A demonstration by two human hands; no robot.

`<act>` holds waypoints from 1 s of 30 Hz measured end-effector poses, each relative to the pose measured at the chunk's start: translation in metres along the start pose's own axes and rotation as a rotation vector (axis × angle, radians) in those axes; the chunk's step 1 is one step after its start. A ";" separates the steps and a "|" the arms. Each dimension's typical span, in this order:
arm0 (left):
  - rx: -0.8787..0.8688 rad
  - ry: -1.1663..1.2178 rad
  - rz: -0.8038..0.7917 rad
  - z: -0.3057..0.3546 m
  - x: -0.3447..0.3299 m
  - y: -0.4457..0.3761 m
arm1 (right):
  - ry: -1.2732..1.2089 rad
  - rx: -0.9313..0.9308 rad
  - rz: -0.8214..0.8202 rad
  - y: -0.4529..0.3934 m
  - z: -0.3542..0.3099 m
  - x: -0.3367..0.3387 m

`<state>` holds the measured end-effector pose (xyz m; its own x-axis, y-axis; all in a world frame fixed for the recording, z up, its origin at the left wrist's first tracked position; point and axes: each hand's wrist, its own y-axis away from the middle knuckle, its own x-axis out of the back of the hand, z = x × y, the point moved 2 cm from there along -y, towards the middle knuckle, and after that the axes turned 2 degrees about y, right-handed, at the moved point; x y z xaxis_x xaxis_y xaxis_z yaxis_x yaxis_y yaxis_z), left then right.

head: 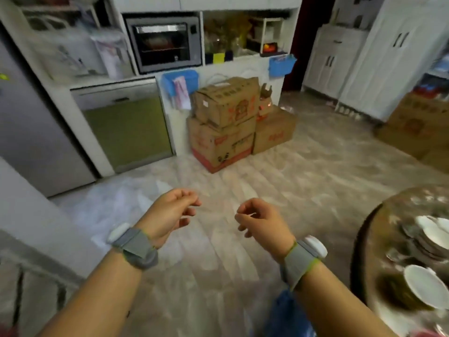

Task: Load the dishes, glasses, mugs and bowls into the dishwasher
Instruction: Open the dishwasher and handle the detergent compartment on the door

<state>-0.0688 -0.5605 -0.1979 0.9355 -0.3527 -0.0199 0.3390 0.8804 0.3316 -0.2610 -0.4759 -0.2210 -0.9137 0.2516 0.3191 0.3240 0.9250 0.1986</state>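
Here, two bare hands held out over the floor (218,251), neither grasping anything: left hand (170,215) with fingers loosely curled, right hand (261,223) likewise slack and empty, the two near each other but apart. Grey wristbands on both wrists. Dishwasher (126,132) with greenish door closed, set into the white cabinetry at far left, under a countertop oven (165,43). Stacked cardboard boxes (226,125) just right of it. Plates (430,235) stacked on the round desk (379,239) at right edge, with a white bowl (424,285) nearer, well apart from the dishwasher. Blurred throughout.
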 end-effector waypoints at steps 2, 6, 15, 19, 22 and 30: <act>0.007 0.014 0.057 0.010 0.033 -0.026 | 0.000 -0.008 -0.028 -0.031 -0.016 -0.025; 0.002 0.073 0.170 0.041 0.107 -0.108 | 0.004 0.020 -0.107 -0.139 -0.066 -0.088; 0.072 0.150 0.299 0.098 0.202 -0.321 | -0.076 0.051 -0.230 -0.393 -0.129 -0.180; 0.131 0.225 0.438 0.136 0.258 -0.414 | -0.108 0.006 -0.313 -0.516 -0.170 -0.218; 0.164 0.311 0.507 0.164 0.304 -0.482 | -0.151 -0.031 -0.351 -0.606 -0.206 -0.254; 0.203 0.627 0.526 0.183 0.418 -0.639 | -0.297 -0.192 -0.394 -0.781 -0.258 -0.382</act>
<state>0.0880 -1.3281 -0.2458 0.8688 0.3815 -0.3158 -0.1247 0.7856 0.6060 -0.1021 -1.3677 -0.2585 -0.9964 -0.0086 -0.0846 -0.0440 0.9038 0.4257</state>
